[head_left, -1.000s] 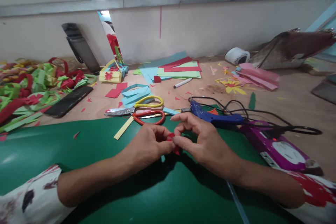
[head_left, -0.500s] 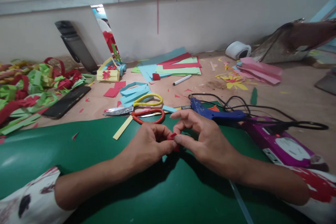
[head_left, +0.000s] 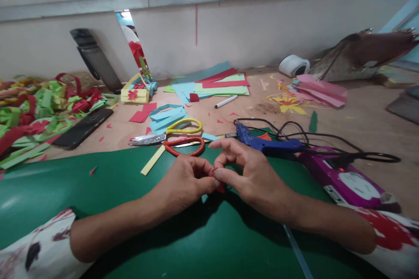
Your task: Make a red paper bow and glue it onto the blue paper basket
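A small red paper piece (head_left: pixel 220 188) is pinched between both hands above the green mat (head_left: pixel 124 244). Thumb and fingers of my left hand (head_left: pixel 186 178) close on its left side. My right hand (head_left: pixel 250 174) grips it from the right with thumb and index finger, its other fingers loosely curled. Most of the piece is hidden by the fingertips. Just beyond my left hand lie scissors (head_left: pixel 185 146) with one yellow and one red handle, beside a pale yellow strip (head_left: pixel 153 160). A blue glue gun (head_left: pixel 271 143) rests behind my right hand.
A purple power box (head_left: pixel 347 178) and black cables are at the right. Behind are blue paper strips (head_left: pixel 168 117), a white marker (head_left: pixel 226 101) and stacked coloured sheets (head_left: pixel 225 89). A phone (head_left: pixel 84 128), a bottle (head_left: pixel 96 61) and a paper pile (head_left: pixel 42 104) stand left.
The red piece has turned slightly between my fingers, and less of its upper part shows. My right hand has shifted slightly left. The view has moved a little.
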`<state>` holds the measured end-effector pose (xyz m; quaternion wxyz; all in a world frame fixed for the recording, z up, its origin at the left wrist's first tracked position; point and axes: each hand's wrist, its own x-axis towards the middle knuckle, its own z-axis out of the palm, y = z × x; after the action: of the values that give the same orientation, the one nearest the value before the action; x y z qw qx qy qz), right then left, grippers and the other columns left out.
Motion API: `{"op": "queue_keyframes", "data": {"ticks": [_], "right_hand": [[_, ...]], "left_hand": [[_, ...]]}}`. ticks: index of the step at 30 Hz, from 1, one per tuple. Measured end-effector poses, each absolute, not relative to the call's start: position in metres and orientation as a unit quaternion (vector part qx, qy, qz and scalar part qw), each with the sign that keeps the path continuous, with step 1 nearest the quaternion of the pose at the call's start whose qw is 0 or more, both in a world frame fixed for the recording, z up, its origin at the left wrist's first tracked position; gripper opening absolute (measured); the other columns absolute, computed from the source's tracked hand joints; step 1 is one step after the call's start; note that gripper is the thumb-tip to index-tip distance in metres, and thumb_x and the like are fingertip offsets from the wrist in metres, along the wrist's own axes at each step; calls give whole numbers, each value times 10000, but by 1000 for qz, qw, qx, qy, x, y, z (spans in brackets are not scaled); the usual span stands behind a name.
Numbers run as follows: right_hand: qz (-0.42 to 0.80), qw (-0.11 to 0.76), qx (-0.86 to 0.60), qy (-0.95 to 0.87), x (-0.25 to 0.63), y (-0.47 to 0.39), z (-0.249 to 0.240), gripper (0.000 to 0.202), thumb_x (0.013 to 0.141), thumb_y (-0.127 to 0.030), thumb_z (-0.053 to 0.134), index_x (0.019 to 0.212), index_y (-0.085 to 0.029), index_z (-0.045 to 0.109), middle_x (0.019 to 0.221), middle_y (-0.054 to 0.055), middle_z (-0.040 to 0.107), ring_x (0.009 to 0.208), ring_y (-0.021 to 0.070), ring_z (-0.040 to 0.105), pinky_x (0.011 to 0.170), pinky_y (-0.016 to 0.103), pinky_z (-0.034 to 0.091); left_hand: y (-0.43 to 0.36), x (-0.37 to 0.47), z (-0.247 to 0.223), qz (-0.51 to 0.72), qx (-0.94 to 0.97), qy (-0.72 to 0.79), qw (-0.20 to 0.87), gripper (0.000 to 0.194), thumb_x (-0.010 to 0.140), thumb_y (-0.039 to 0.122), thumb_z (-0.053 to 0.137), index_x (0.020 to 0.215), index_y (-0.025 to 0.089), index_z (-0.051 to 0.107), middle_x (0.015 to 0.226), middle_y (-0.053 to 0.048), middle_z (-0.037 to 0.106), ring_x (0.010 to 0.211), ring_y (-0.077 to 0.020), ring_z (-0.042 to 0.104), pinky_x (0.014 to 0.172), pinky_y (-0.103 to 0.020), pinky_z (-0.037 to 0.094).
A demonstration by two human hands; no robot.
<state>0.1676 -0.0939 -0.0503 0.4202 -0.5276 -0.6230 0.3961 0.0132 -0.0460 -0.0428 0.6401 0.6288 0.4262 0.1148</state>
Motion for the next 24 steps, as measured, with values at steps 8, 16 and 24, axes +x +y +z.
{"op": "queue_keyframes", "data": {"ticks": [8, 16, 24], "right_hand": [[434, 442, -516, -592, 172, -91, -49, 285, 898, -234, 505, 1178, -200, 468, 664, -59, 570, 555, 92, 527, 535, 216, 421], [456, 444, -524, -566, 175, -88, -47, 372, 855, -233, 564, 1203, -160, 457, 707, -39, 592, 628, 111, 556, 621, 247, 443], [418, 435, -544, -584, 170, -90, -48, 298, 816, -139, 561, 1103, -186, 500, 661, -59, 588, 588, 101, 570, 587, 229, 439]], "left_hand": [[-44, 12, -48, 163, 589, 418, 672, 142, 659, 242, 696, 618, 138, 607, 562, 17, 584, 476, -67, 430, 461, -195, 296], [-40, 11, -55, 200, 519, 401, 728, 190, 645, 253, 728, 605, 145, 577, 561, 25, 557, 482, -61, 435, 452, -180, 296], [-42, 15, -53, 194, 534, 413, 712, 112, 636, 207, 683, 610, 145, 593, 555, 28, 565, 474, -56, 416, 458, -184, 300]]}}
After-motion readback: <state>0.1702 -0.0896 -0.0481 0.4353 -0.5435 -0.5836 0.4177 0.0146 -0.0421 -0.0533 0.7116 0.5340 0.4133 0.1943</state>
